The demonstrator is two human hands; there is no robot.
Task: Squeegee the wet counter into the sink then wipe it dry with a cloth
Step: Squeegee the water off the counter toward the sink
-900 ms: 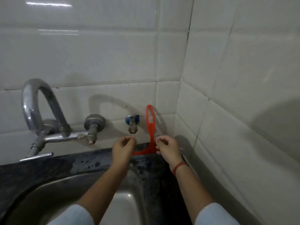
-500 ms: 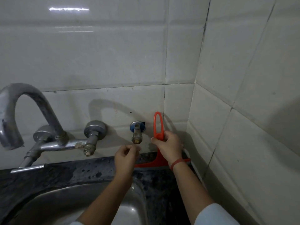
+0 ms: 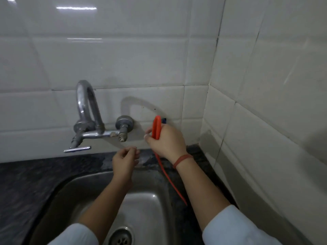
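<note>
My right hand (image 3: 165,141) grips the looped handle of an orange squeegee (image 3: 157,128), lifted off the counter near the back wall. Its thin blade runs edge-on down to the right, along the sink's right rim. My left hand (image 3: 124,160) hovers over the back rim of the steel sink (image 3: 85,190) with fingers loosely curled and nothing visible in them. The dark speckled counter (image 3: 35,175) wraps round the sink and shows a wet sheen behind it. No cloth is in view.
A chrome wall tap (image 3: 86,110) with a lever handle (image 3: 77,149) juts out left of my hands. A second valve (image 3: 123,125) sits beside it. White tiled walls meet in a corner at the right. The sink drain (image 3: 121,236) lies at the bottom.
My right hand closed on the squeegee handle and lifted the tool, turning its blade from flat against the wall to edge-on over the sink rim. The left hand stayed near the sink's back rim.
</note>
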